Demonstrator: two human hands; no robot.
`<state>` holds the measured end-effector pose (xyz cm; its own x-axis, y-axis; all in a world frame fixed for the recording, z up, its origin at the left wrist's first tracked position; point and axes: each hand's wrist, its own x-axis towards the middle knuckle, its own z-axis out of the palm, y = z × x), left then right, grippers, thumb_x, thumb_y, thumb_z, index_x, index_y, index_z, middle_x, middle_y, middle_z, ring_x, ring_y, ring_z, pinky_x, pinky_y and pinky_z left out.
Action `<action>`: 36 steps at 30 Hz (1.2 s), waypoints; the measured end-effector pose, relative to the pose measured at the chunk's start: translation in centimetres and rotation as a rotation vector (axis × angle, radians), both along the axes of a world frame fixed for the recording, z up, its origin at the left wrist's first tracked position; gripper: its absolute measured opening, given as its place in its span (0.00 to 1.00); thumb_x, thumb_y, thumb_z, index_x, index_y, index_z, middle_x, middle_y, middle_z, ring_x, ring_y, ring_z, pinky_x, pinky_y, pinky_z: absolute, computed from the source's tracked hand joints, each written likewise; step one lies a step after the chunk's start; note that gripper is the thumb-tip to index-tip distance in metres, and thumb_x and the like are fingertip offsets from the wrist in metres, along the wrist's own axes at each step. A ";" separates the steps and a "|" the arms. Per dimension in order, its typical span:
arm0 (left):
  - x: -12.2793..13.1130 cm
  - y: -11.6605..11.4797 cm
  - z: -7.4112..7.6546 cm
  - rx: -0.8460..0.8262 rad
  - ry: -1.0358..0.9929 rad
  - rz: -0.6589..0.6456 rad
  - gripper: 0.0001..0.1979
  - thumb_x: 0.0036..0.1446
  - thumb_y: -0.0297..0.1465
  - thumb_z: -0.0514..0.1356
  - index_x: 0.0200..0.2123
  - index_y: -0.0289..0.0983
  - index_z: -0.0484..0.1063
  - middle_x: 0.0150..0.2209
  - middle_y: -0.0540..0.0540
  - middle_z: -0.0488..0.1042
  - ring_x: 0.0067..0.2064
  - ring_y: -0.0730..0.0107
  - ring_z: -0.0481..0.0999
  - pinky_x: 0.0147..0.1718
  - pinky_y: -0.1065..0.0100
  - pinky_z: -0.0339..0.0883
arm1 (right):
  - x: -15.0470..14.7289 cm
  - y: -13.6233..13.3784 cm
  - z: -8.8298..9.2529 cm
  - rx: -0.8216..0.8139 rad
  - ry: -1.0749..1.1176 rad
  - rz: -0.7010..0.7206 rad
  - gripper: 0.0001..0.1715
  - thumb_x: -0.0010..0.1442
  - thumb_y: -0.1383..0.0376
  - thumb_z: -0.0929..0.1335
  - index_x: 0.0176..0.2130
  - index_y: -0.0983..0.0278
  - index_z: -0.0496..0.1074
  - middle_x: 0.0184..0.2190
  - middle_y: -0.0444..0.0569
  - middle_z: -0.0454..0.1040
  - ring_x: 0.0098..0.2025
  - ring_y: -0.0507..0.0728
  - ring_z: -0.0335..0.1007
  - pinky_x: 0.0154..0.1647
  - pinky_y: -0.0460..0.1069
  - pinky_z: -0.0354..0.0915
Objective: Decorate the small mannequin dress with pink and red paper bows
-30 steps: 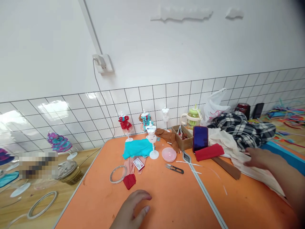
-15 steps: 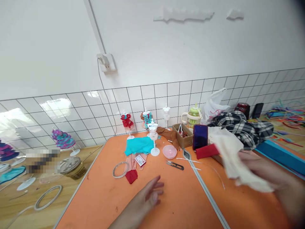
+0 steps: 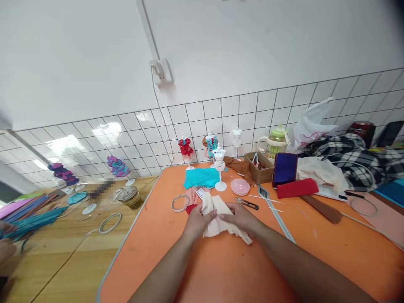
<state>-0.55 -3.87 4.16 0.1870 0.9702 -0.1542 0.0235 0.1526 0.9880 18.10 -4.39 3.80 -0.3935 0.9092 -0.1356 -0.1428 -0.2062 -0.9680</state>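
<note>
A cream piece of thin fabric (image 3: 217,225) is held between my two hands above the orange table (image 3: 158,261). My left hand (image 3: 198,221) pinches its left side, thumb on top. On the other side my right hand (image 3: 241,216) grips it, the two thumbs close together. Just beyond stands a small white dress-form stand (image 3: 220,168). Thread snips (image 3: 246,203) and a pink bowl (image 3: 240,187) lie past my right hand. Turquoise cloth (image 3: 200,178), pink cloth (image 3: 193,194) and a ring-shaped roll (image 3: 180,203) are beyond my left hand.
Small dress forms in red (image 3: 185,147) and teal (image 3: 211,145) stand by the tiled wall. A cardboard box (image 3: 263,173), a propped phone (image 3: 285,169) and red cloth (image 3: 298,188) are at right. Another person's hand (image 3: 6,248) holds teal strips at far left.
My right hand has brought the cream fabric from the right to the middle, and my left hand, open before, now grips it too. The view has turned left.
</note>
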 end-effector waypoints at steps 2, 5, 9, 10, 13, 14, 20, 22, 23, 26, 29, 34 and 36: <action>-1.7 -0.1 0.2 -0.036 0.016 0.048 0.26 0.44 0.41 0.67 0.45 0.35 0.69 0.41 0.41 0.77 0.39 0.58 0.78 0.36 0.65 0.71 | 0.2 0.7 -0.7 -0.035 -0.007 -0.083 0.22 0.47 0.56 0.72 0.40 0.65 0.70 0.32 0.47 0.76 0.32 0.56 0.72 0.33 0.49 0.67; -4.7 -0.8 0.7 -0.116 0.065 0.106 0.26 0.43 0.42 0.68 0.44 0.35 0.70 0.40 0.41 0.78 0.36 0.58 0.79 0.33 0.64 0.72 | 2.0 1.4 -1.4 -0.148 0.059 -0.072 0.22 0.50 0.58 0.70 0.44 0.64 0.68 0.32 0.47 0.76 0.31 0.55 0.73 0.32 0.49 0.67; -8.1 -2.5 1.1 -0.207 0.080 0.155 0.27 0.42 0.42 0.68 0.43 0.35 0.70 0.40 0.40 0.78 0.38 0.57 0.79 0.34 0.64 0.73 | 4.8 1.1 -1.9 -0.147 0.106 0.095 0.31 0.46 0.62 0.74 0.49 0.63 0.65 0.40 0.50 0.76 0.39 0.58 0.74 0.41 0.52 0.67; -8.7 -3.0 1.2 -0.223 0.072 0.134 0.27 0.42 0.42 0.68 0.44 0.34 0.69 0.40 0.39 0.78 0.38 0.57 0.79 0.34 0.64 0.73 | 5.2 1.0 -2.1 -0.143 0.102 0.102 0.33 0.45 0.62 0.74 0.49 0.63 0.64 0.42 0.51 0.75 0.40 0.58 0.74 0.42 0.53 0.67; -10.4 -3.8 1.4 -0.268 0.088 0.153 0.27 0.42 0.44 0.67 0.43 0.34 0.69 0.36 0.41 0.78 0.33 0.59 0.79 0.30 0.65 0.72 | 6.2 1.2 -2.6 -0.124 0.044 0.058 0.34 0.45 0.60 0.74 0.49 0.64 0.64 0.45 0.54 0.74 0.42 0.60 0.73 0.43 0.54 0.68; -10.9 -3.9 1.4 -0.283 0.113 0.178 0.26 0.42 0.44 0.67 0.41 0.34 0.69 0.34 0.42 0.78 0.31 0.60 0.78 0.28 0.66 0.71 | 6.5 1.4 -2.8 -0.108 0.005 0.040 0.33 0.44 0.59 0.75 0.49 0.64 0.65 0.45 0.54 0.74 0.42 0.60 0.73 0.43 0.54 0.68; -15.4 -3.9 0.8 -0.237 0.379 0.236 0.22 0.43 0.47 0.64 0.34 0.35 0.70 0.27 0.48 0.75 0.26 0.66 0.74 0.23 0.71 0.64 | 8.5 2.6 -3.5 -0.089 -0.204 0.009 0.30 0.44 0.59 0.74 0.45 0.64 0.64 0.43 0.52 0.75 0.40 0.60 0.74 0.35 0.54 0.71; -16.9 -3.7 0.3 -0.210 0.447 0.235 0.21 0.44 0.48 0.63 0.31 0.36 0.68 0.24 0.51 0.72 0.23 0.71 0.70 0.20 0.73 0.60 | 9.1 2.7 -3.8 -0.134 -0.248 0.022 0.31 0.45 0.59 0.73 0.47 0.62 0.62 0.42 0.51 0.75 0.38 0.60 0.74 0.32 0.54 0.71; -17.6 -3.6 0.0 -0.200 0.501 0.239 0.21 0.43 0.49 0.62 0.28 0.37 0.67 0.21 0.53 0.69 0.20 0.74 0.66 0.18 0.74 0.56 | 9.4 2.7 -3.9 -0.137 -0.283 0.025 0.32 0.45 0.59 0.72 0.48 0.62 0.61 0.41 0.51 0.75 0.38 0.60 0.74 0.31 0.53 0.71; -18.9 -3.3 -0.2 -0.150 0.658 0.242 0.20 0.45 0.50 0.59 0.25 0.37 0.64 0.18 0.55 0.64 0.18 0.76 0.60 0.17 0.74 0.52 | 9.9 2.5 -4.3 -0.001 -0.490 0.007 0.32 0.46 0.59 0.70 0.50 0.63 0.61 0.41 0.51 0.75 0.40 0.61 0.73 0.35 0.54 0.69; -18.0 -3.6 0.5 -0.026 0.961 0.417 0.18 0.49 0.48 0.55 0.26 0.38 0.66 0.19 0.53 0.66 0.20 0.71 0.64 0.18 0.72 0.54 | 9.7 2.2 -4.1 0.225 -0.793 -0.075 0.36 0.45 0.60 0.71 0.53 0.61 0.62 0.48 0.51 0.72 0.46 0.62 0.70 0.44 0.55 0.65; -10.6 -5.8 0.8 0.350 1.098 0.122 0.19 0.59 0.44 0.48 0.43 0.41 0.70 0.40 0.45 0.76 0.38 0.65 0.75 0.34 0.69 0.69 | 7.6 1.6 -2.4 0.350 -0.910 -0.078 0.39 0.49 0.60 0.68 0.59 0.56 0.56 0.50 0.49 0.70 0.47 0.61 0.69 0.45 0.53 0.62; -7.9 -6.6 -0.3 0.518 1.126 -0.186 0.24 0.61 0.42 0.46 0.59 0.43 0.58 0.57 0.43 0.65 0.54 0.62 0.67 0.51 0.64 0.63 | 7.1 1.6 -2.1 0.371 -0.888 -0.031 0.38 0.50 0.59 0.68 0.59 0.57 0.56 0.52 0.49 0.68 0.49 0.61 0.68 0.47 0.52 0.61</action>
<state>-8.42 -10.45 3.90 0.3396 0.9377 0.0739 0.8722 -0.3433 0.3485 25.24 -2.75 1.65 -0.2610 0.9625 -0.0745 0.6733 0.1261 -0.7286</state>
